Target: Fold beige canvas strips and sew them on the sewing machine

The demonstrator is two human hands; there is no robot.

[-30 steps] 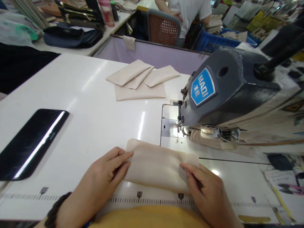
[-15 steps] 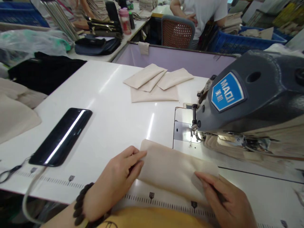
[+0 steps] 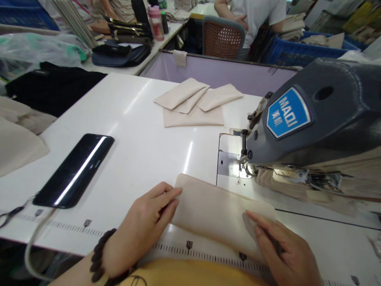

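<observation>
A folded beige cloth piece [image 3: 214,210] lies on the white table [image 3: 133,131] in front of the sewing machine [image 3: 315,119]. My left hand [image 3: 143,226] pinches the cloth's left end with its fingers closed on the edge. At the right end, my right hand [image 3: 282,250] holds the cloth's near corner, fingers curled over it. The needle area [image 3: 242,165] sits just beyond the cloth's far edge, lit by a lamp. A dark bead bracelet [image 3: 99,262] is on my left wrist.
Several beige cloth pieces [image 3: 193,103] are stacked at the table's far side. A black phone [image 3: 74,171] with a cable lies at left, small scissors [image 3: 10,214] beside it. A ruler strip [image 3: 190,246] runs along the near edge. Another person [image 3: 253,16] sits behind.
The view swung left over the first half second, bringing in the pile at the far left and the scissors. My hands keep hold of the cloth; the right hand shifted slightly along the near corner.
</observation>
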